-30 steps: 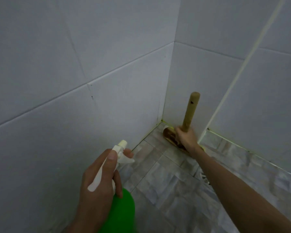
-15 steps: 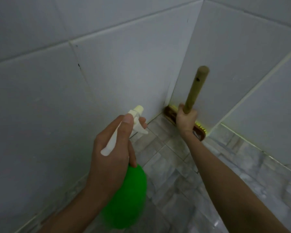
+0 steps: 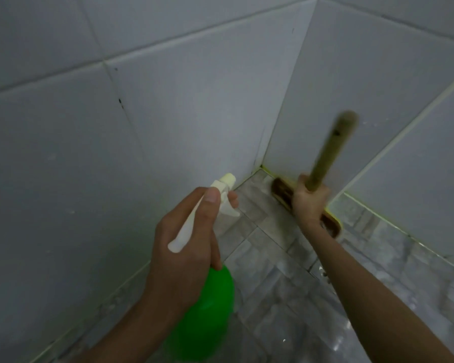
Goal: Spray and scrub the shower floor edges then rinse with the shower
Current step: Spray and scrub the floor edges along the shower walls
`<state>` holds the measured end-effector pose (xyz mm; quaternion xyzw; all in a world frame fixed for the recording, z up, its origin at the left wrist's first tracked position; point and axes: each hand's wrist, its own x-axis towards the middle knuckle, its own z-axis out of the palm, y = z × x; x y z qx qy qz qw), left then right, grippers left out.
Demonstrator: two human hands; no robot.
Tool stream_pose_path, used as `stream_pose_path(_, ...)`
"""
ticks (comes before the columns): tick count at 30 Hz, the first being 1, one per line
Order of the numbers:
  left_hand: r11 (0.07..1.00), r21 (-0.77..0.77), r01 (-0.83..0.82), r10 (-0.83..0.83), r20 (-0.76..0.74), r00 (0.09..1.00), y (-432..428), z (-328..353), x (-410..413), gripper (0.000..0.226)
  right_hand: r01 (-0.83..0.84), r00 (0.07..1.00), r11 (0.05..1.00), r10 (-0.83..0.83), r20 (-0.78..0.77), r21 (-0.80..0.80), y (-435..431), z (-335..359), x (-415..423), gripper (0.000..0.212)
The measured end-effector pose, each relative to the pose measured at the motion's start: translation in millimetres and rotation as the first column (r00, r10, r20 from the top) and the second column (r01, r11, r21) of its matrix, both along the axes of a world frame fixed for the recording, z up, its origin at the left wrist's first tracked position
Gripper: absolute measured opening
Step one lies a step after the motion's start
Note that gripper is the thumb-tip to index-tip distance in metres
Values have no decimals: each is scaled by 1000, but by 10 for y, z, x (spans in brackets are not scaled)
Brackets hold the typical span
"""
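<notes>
**Brush at the wall foot, sprayer held ready**

The left hand (image 3: 192, 260) grips the neck of a round green plastic spray bottle (image 3: 207, 310). The thumb lies along the top of its white plastic trigger head (image 3: 222, 186), and a fingertip shows on the far side, by the trigger. The nozzle points away from the hand toward the corner where two walls of large white tiles (image 3: 194, 113) meet. The bottle's green body hangs below the wrist, above the grey stone-patterned tile floor (image 3: 273, 297).

The right hand (image 3: 309, 203) is closed in a fist round the lower end of a scrub brush's pale wooden handle (image 3: 323, 161). The handle rises up and away from the knuckles, tilted and blurred. The dark brown brush head (image 3: 281, 191) lies under and just beyond this hand. It is pressed along the foot of the right-hand wall, and its two ends stick out on either side of the fist. A yellowish strip (image 3: 378, 214) runs along the floor edge here and carries on past the brush to the right of the hand.

The two hands are apart, the left one nearer the body. Below the right forearm sits a small dark mark on the floor, too unclear to identify.
</notes>
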<state>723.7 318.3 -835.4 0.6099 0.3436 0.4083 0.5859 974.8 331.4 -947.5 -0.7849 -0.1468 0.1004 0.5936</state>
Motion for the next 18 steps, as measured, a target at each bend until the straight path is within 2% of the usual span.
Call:
stream_pose_path(2,1000,0,-20,20,20,1000,14,11,6,41,65,997,997,-67,35,45,-219,-16,39,46)
stream_pose_path(4,1000,2,-31,31,20,999,28,0,26,40,63,997,997,-65,46,41,-112,20,15,47)
stream_pose_path(6,1000,-4,-27,27,11,1000,28,-20,52,37,-26,1000,1000,25,13,12,212,95,-79,46)
stream_pose_path(9,1000,-6,-10,10,12,1000,25,-23,93,35,-113,991,993,116,69,-43,402,125,-101,45)
stream_pose_path(12,1000,-4,-18,18,31,999,59,6,55,40,46,999,999,-46,-3,-7,32,25,26,34)
stream_pose_path(14,999,-8,-38,39,56,998,74,2,15,39,127,992,991,-127,2,33,-199,-6,53,38)
stream_pose_path(16,998,-13,-53,54,50,997,74,-20,5,36,134,989,991,-133,62,-18,-131,34,40,41)
stream_pose_path(18,999,-15,-52,52,31,998,54,-28,0,35,111,993,994,-111,32,7,81,129,0,44)
